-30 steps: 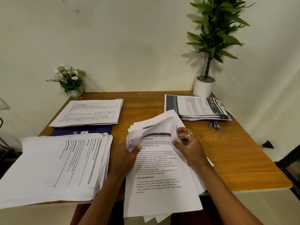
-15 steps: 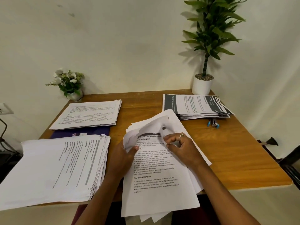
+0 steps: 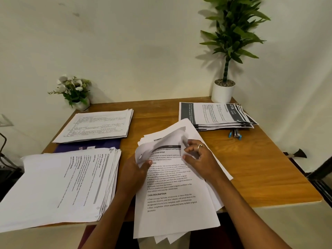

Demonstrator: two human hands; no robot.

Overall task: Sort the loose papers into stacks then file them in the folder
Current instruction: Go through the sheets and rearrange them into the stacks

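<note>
Over the last second, slid the right grip [image 3: 199, 157] in across the page and back out toward the far right corner; now pinching the edge of the lifted top sheet [image 3: 161, 141] there with curled fingers, ring showing; peeled up and curling over to the left. Steadying the loose pile [image 3: 168, 200] with the left grip [image 3: 133, 169] much as before; thumb pressed on the left margin, other fingers out of sight under the sheets. Left the pile where it was, at the middle of the near edge of the desk [image 3: 251, 168], lower end overhanging toward the body. Probably means separating one page and checking its heading, not yet sending it to a stack; sorting seemingly midway, filing not begun.

Three stacks laid out already: near-left stack [image 3: 59, 186] just beside the left grip and hanging over the near edge; far-left stack [image 3: 97, 124] resting on the purple folder [image 3: 89, 147], mostly covering it; far-right stack [image 3: 215, 114] of dark-banded pages, apart from both grips. Just in front of that one, a few blue-tipped pens [image 3: 235, 134].

Wooden desk, pushed into a corner of pale walls; tall potted plant [image 3: 222, 90] at the far right corner, small pot of white flowers [image 3: 75, 90] at the far left. Beyond the right edge, something dark low down, too unclear to name.
</note>
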